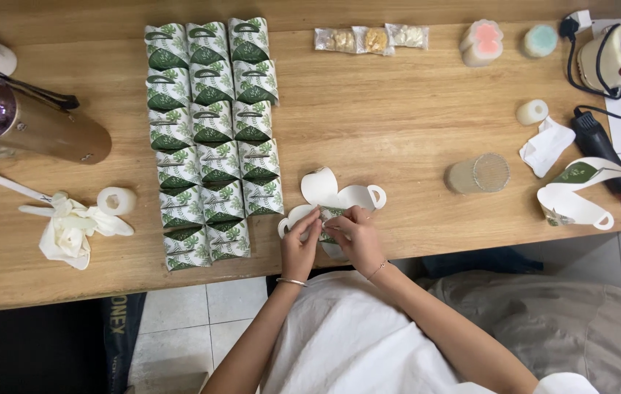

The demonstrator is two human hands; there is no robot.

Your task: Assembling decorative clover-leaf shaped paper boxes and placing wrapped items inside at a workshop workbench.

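Both hands at the near edge of the wooden table (398,117), fingers curled narrow and pinching. Left hand (298,248) gripping the left flap of an unfolded white paper box (340,195) with a leaf print; right hand (358,237) pinching the middle of the same box, fingertips of the two hands almost touching. Box lying flat just in front of the body, rounded flaps and loop handles spread outward. Just left of it, three tight columns of folded green leaf-print boxes (212,138), running from the far edge nearly to the near one. Farther left, a small white candle (116,201), a crumpled pair of pale gloves (70,226), and a metallic flask (26,120) lying on its side. To the right, a ribbed glass tumbler (478,175) on its side, another flat box blank (577,197), a crumpled tissue (546,146), a glue gun (602,149) with black cord. Along the far edge, three small clear bags (370,39) of light contents, a pink candle (481,42), a pale green one (540,41). Below the table edge, white tiled floor (186,314), white garment over the lap.
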